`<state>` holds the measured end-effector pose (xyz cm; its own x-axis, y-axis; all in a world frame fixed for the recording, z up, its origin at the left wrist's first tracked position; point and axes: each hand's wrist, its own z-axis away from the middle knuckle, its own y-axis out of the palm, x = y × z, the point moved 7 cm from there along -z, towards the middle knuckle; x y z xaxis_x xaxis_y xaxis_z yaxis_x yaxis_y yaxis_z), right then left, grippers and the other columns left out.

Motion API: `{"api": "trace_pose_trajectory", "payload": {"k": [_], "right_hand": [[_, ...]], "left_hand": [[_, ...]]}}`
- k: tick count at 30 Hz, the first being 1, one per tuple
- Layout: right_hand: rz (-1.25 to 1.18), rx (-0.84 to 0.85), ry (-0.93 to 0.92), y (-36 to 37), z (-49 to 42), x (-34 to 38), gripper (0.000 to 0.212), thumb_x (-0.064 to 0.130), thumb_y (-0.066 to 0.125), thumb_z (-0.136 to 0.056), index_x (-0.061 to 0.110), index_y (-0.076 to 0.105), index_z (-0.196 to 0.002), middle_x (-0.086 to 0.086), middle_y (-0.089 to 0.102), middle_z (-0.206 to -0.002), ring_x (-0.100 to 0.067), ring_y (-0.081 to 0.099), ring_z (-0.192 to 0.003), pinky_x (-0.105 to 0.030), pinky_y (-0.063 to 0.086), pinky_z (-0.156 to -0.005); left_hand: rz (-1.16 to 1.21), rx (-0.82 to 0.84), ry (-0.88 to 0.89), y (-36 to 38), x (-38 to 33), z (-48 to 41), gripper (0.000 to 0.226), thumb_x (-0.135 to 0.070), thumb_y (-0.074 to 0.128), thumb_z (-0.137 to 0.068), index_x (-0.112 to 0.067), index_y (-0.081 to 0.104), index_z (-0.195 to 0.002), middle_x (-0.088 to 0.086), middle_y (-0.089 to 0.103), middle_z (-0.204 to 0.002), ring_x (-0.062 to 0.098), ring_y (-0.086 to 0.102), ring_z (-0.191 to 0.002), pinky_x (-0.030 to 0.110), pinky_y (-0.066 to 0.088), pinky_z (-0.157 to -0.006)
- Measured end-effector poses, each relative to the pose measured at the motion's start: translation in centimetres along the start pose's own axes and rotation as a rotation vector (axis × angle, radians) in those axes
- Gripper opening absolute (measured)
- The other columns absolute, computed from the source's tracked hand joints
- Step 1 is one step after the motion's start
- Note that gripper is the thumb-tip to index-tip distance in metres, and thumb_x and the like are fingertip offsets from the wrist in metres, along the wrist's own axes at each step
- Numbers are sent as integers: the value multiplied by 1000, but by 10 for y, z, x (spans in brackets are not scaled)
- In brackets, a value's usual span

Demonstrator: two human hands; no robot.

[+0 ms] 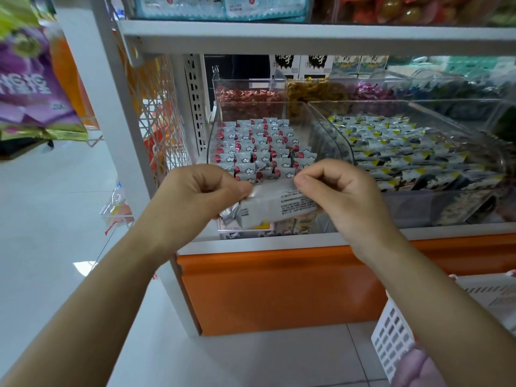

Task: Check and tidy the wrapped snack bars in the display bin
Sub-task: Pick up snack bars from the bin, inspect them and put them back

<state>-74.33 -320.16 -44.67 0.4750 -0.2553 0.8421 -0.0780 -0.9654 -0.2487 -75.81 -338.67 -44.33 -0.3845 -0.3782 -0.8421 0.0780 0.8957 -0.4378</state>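
Note:
I hold one silver wrapped snack bar level in front of the clear display bin, its printed back facing me. My left hand grips its crimped left end, and my right hand pinches the upper right edge of the wrapper. Inside the bin, rows of silver bars with red dots and white cloud marks lie stacked in neat lines. One bar near the front of the stack sits slightly askew.
A second clear bin to the right holds bars with yellow and black wrappers. Behind stand bins of red, yellow and purple candies. A white shelf hangs overhead. Below is an orange shelf base, and a white perforated basket stands at bottom right.

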Motion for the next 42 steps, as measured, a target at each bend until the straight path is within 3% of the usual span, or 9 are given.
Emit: {"api": "trace_pose_trajectory", "payload": {"k": [4, 11, 17, 23, 25, 28, 32, 37, 42], "right_hand": [[-7, -53, 31, -3, 1, -4, 15, 13, 61, -88, 16, 67, -75, 0, 67, -73, -14, 65, -70, -28, 55, -60], [-205, 66, 310, -5, -1, -19, 18, 11, 62, -86, 15, 73, -72, -3, 73, -73, -17, 70, -67, -27, 58, -51], [-295, 159, 427, -3, 0, -29, 16, 15, 61, -80, 3, 70, -86, -11, 74, -79, -23, 71, -71, -27, 58, -52], [-449, 142, 298, 10, -2, -21, 27, 32, 66, -74, 19, 67, -98, -10, 71, -101, -20, 70, -88, -27, 58, -70], [-309, 85, 204, 9, -4, -17, 32, 29, 70, -71, 32, 62, -103, -10, 67, -104, -19, 71, -85, -27, 57, -75], [-216, -70, 125, 1, -12, -11, 26, 13, 66, -84, 26, 62, -106, -8, 68, -98, -16, 70, -73, -26, 58, -68], [-105, -230, 85, -13, -25, -7, 19, 9, 66, -85, 20, 57, -98, 0, 64, -90, -8, 68, -69, -24, 58, -62], [206, -97, 10, 4, -39, 3, 19, 15, 67, -84, 12, 60, -102, 2, 61, -92, -10, 64, -85, -31, 56, -73], [592, 25, -151, 26, -57, 24, 31, 28, 72, -79, 14, 63, -106, 10, 50, -87, 8, 46, -71, 2, 31, -61]], "left_hand": [[19, 73, 0, 5, -2, 3, 39, -57, 60, -64, -22, 68, -81, 2, 65, -75, 8, 58, -65, 18, 50, -58], [-63, 109, -12, 7, 4, 0, 40, -52, 61, -63, -33, 65, -98, 1, 66, -99, 18, 61, -94, 44, 52, -85], [-58, 98, 19, 11, 2, 0, 23, -44, 54, -76, -39, 64, -97, -9, 69, -90, 7, 62, -88, 24, 55, -75], [-196, -209, 67, -3, 0, 0, 15, -29, 47, -94, -28, 62, -90, -16, 61, -71, -10, 55, -60, 5, 39, -50], [-218, -268, 74, -5, -1, 0, 17, -32, 48, -94, -28, 63, -87, -15, 60, -68, -8, 53, -56, 6, 38, -49], [-227, -287, 106, -5, -4, -1, 25, -32, 47, -94, -20, 69, -94, -13, 63, -74, -10, 54, -62, 3, 37, -54], [-624, -304, 185, -8, -1, -7, 33, -27, 49, -95, -16, 60, -124, 4, 56, -129, 23, 42, -120, 25, 29, -96], [-797, -146, 164, 1, 16, -9, 32, -22, 52, -93, -15, 62, -123, 8, 38, -147, 35, 30, -128, 52, 32, -100], [-788, -122, 181, 2, 21, -9, 30, -20, 52, -93, -12, 63, -120, 10, 33, -150, 35, 28, -132, 50, 30, -104]]}}
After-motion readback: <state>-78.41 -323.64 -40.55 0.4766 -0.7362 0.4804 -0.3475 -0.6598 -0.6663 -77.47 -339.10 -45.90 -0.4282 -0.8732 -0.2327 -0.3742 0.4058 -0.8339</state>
